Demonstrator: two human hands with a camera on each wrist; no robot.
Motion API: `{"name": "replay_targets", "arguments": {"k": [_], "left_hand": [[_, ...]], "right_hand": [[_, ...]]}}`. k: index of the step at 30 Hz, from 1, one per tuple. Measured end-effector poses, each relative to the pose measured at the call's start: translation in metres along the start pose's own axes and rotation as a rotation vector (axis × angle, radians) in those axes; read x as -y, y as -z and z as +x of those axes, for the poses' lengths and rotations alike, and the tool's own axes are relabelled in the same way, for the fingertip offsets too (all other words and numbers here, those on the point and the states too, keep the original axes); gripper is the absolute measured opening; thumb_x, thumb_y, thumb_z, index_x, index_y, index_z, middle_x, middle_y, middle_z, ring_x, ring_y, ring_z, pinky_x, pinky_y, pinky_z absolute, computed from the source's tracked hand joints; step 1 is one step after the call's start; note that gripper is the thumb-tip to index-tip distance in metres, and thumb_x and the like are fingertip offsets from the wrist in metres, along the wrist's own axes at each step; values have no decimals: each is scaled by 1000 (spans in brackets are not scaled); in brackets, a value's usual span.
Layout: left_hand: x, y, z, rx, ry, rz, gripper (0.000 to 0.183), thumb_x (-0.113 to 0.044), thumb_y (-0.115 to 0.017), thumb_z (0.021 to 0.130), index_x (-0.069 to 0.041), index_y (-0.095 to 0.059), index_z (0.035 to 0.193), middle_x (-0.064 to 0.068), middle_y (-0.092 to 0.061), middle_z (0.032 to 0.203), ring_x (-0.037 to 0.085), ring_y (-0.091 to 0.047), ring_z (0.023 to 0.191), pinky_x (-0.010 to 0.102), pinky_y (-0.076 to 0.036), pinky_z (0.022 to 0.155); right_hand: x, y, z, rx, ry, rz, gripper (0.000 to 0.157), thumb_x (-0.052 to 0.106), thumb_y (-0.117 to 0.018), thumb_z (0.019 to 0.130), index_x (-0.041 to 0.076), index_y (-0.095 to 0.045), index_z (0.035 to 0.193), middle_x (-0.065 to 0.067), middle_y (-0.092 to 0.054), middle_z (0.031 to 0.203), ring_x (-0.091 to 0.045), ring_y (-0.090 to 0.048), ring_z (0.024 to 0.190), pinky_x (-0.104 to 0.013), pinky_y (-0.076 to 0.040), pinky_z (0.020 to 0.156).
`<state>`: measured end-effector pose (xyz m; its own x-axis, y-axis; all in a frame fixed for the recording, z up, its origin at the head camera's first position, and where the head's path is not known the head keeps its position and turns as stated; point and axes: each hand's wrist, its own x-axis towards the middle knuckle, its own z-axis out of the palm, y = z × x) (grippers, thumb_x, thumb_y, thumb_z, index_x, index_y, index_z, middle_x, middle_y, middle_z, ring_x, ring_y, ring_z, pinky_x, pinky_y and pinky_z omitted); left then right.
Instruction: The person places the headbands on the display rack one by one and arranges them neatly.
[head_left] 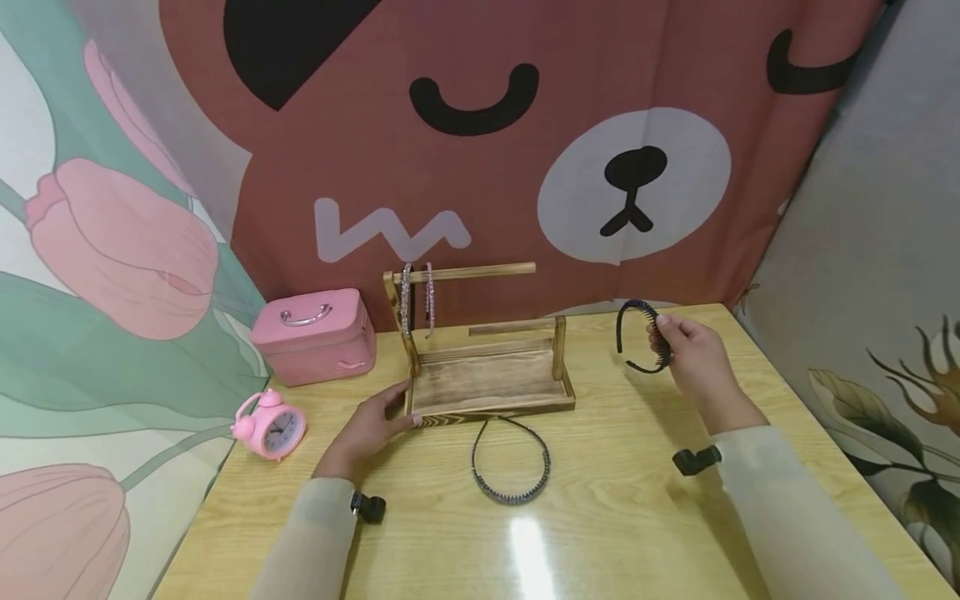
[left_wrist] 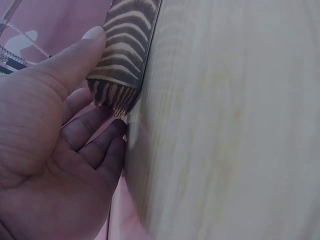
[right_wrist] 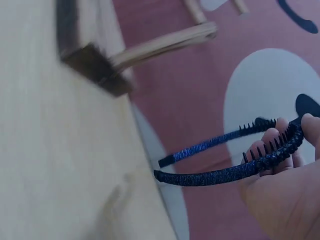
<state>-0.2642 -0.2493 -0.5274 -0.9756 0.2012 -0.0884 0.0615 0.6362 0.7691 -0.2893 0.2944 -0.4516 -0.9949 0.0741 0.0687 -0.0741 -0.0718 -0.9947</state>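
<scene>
A wooden headband stand (head_left: 491, 377) has an upper bar and a lower bar above a shallow tray. My left hand (head_left: 372, 422) holds its front left corner, thumb on the dark-grained front edge (left_wrist: 122, 45) and fingers around the end. Off to the right of the stand, my right hand (head_left: 697, 358) pinches a dark toothed headband (right_wrist: 215, 172) by its curved middle, the two ends pointing away from the palm. Another dark beaded headband (head_left: 512, 498) lies on the table in front of the stand. From the upper bar's left part hang a silvery headband (head_left: 406, 304) and a pink one (head_left: 430, 300).
A pink case (head_left: 311, 333) with a metal handle stands left of the stand. Nearer to me, a pink alarm clock (head_left: 276, 427) sits by the left edge of the wooden table (head_left: 615, 517). Printed cloths hang behind and at both sides.
</scene>
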Motion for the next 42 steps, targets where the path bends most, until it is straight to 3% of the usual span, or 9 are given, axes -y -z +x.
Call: {"name": "replay_targets", "arguments": {"k": [3, 5, 14, 18, 24, 30, 42], "left_hand": [[0, 0, 1, 2, 4, 3, 80, -35, -77, 105, -20, -37, 173, 15, -41, 174, 38, -38, 161, 58, -31, 133], [-1, 0, 1, 2, 12, 0, 81, -35, -77, 104, -21, -37, 173, 14, -40, 175, 38, -38, 162, 58, -30, 133], [-3, 2, -1, 8, 14, -5, 81, -35, -78, 104, -22, -37, 173, 13, -40, 175, 37, -37, 162, 59, -30, 133], [-3, 3, -1, 10, 13, 5, 81, -34, -77, 104, -22, -37, 173, 14, -38, 176, 38, -35, 163, 59, -29, 134], [-2, 1, 0, 12, 16, 0, 80, -32, -77, 104, -21, -36, 173, 13, -39, 175, 37, -37, 162, 59, -30, 133], [-3, 1, 0, 14, 24, -25, 81, -33, -78, 104, -23, -36, 173, 13, -38, 176, 37, -35, 163, 58, -29, 134], [-2, 2, 0, 15, 12, -29, 82, -35, -78, 104, -21, -36, 173, 15, -38, 176, 39, -34, 164, 59, -28, 134]], "right_hand": [[10, -5, 2, 29, 9, 263, 17, 25, -66, 110, 11, -74, 112, 3, -74, 106, -8, -66, 100, -19, -61, 86], [16, -8, 2, 53, 31, 337, 12, 20, -67, 109, 11, -75, 111, 1, -75, 106, -9, -66, 100, -20, -61, 85], [42, -29, -4, 139, 120, 449, 14, 8, -68, 108, 4, -71, 120, -4, -78, 110, -12, -62, 93, -18, -56, 75], [64, -44, -5, 130, 146, 493, 15, 8, -71, 106, 2, -72, 119, -7, -78, 111, -15, -61, 99, -23, -56, 82], [91, -65, 3, 112, 201, 460, 16, 14, -72, 106, 3, -73, 118, -4, -77, 110, -16, -56, 102, -22, -54, 83], [106, -88, 14, 102, 224, 510, 15, 13, -71, 106, 4, -75, 118, -7, -73, 113, -18, -54, 106, -21, -54, 84], [99, -154, 43, 74, 131, 369, 16, 19, -65, 111, 9, -69, 123, -2, -71, 115, -15, -55, 106, -23, -50, 88]]}}
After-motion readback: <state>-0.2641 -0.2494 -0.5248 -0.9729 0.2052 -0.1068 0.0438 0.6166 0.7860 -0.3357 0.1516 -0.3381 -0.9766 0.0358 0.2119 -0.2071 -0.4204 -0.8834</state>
